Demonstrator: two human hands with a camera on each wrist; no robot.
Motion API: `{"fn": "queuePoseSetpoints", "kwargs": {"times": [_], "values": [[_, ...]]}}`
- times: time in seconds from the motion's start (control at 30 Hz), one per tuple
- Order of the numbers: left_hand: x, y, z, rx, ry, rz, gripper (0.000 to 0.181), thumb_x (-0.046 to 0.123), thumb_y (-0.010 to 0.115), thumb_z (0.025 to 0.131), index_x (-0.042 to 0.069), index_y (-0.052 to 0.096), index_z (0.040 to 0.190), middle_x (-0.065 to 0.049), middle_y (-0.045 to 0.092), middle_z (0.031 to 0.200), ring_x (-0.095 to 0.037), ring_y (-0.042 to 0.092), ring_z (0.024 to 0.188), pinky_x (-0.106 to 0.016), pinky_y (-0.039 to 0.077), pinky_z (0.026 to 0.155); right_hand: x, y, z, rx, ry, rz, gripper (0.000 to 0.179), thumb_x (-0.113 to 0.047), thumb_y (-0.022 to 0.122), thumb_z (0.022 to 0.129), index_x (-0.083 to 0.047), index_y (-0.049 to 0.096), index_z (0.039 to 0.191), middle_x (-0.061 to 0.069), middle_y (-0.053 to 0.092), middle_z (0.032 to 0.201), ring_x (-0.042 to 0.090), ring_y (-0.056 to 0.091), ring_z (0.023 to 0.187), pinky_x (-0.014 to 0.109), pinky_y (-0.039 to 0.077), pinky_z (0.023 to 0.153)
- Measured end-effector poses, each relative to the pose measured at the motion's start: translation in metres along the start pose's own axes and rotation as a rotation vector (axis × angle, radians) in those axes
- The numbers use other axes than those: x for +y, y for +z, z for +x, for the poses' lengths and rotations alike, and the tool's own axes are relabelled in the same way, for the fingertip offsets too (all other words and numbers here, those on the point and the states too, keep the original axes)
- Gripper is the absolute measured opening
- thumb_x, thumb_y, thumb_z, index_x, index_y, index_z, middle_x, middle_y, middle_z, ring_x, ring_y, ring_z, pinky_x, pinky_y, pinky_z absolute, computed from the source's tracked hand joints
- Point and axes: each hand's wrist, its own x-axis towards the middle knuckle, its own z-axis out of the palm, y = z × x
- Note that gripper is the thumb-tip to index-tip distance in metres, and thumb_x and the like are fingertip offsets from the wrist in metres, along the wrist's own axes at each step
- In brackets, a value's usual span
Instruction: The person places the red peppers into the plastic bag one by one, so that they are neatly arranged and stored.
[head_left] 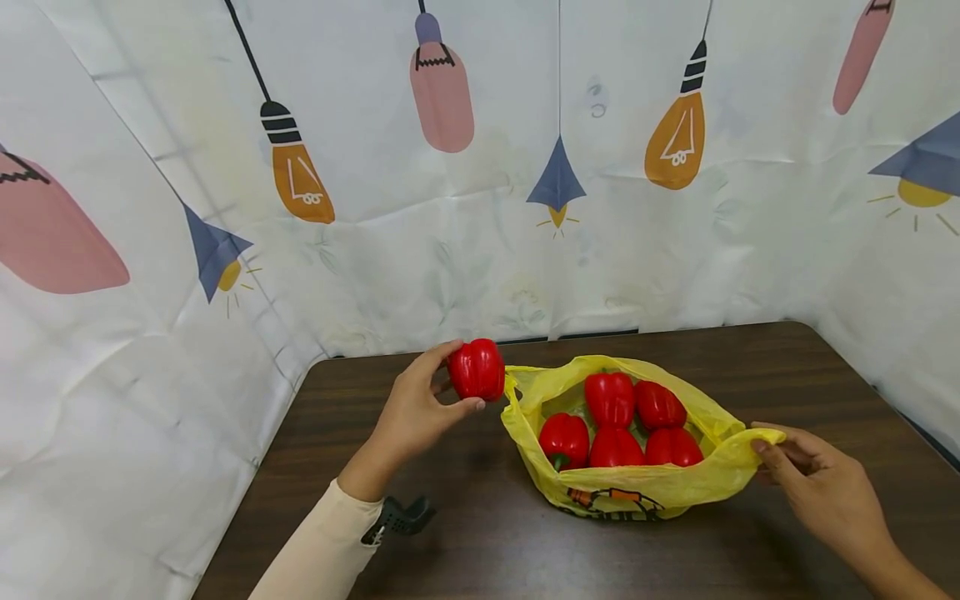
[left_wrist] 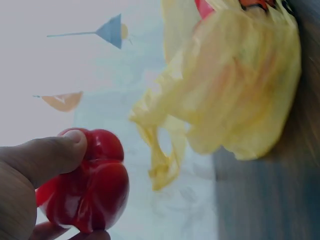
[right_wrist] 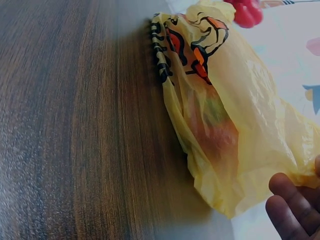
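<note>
My left hand (head_left: 423, 404) grips a red bell pepper (head_left: 477, 369) between thumb and fingers, raised just left of a yellow plastic bag (head_left: 536, 450). In the left wrist view the thumb presses on the top of the held bell pepper (left_wrist: 95, 180), and the bag's torn-looking handle (left_wrist: 165, 165) hangs beside it. The bag lies wide open on the table with several red bell peppers inside, among them one with a green stem (head_left: 564, 440). My right hand (head_left: 828, 479) pinches the bag's right edge and holds it out to the side. The right wrist view shows fingers (right_wrist: 290, 205) at the bag's yellow film (right_wrist: 260, 150).
The dark wood table (head_left: 465, 550) extends under the bag, its back edge close to a white curtain (head_left: 465, 250) printed with lamps and bulbs. A black wrist strap (head_left: 405, 517) sits on the left forearm, at the cream sleeve's (head_left: 322, 542) cuff.
</note>
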Motion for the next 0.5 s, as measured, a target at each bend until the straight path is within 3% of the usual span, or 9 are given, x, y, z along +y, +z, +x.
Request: {"fn": "queuePoseSetpoints", "kwargs": {"times": [0.17,0.33,0.5], "values": [[0.016,0.001,0.003,0.004,0.039,-0.043,0.084,0.012,0.093,0.077,0.010,0.049,0.149,-0.001,0.056,0.140,-0.023,0.055,0.125,-0.045,0.057,0.091,0.000,0.000,0.001,-0.002,-0.006,0.009,0.041,-0.025,0.065,0.103,0.002,0.063,0.134,-0.011,0.075,0.095,0.008,0.073,0.073,0.025,0.058,0.057],[0.027,0.007,0.008,-0.031,0.054,-0.076,0.086,0.012,0.093,0.075,0.010,0.049,0.149,-0.002,0.056,0.141,-0.023,0.056,0.125,-0.042,0.057,0.092,0.001,0.000,0.001,-0.003,-0.010,0.011,0.040,-0.024,0.064,0.103,0.002,0.063,0.134,-0.012,0.074,0.096,0.008,0.073,0.073,0.025,0.058,0.057],[0.036,0.016,0.012,-0.072,0.051,-0.110,0.084,0.012,0.092,0.077,0.010,0.050,0.149,-0.001,0.057,0.140,-0.024,0.057,0.124,-0.047,0.057,0.091,0.001,0.000,0.000,-0.010,-0.006,0.007,0.041,-0.025,0.064,0.103,0.002,0.063,0.134,-0.008,0.075,0.097,0.008,0.073,0.074,0.025,0.058,0.057]]}}
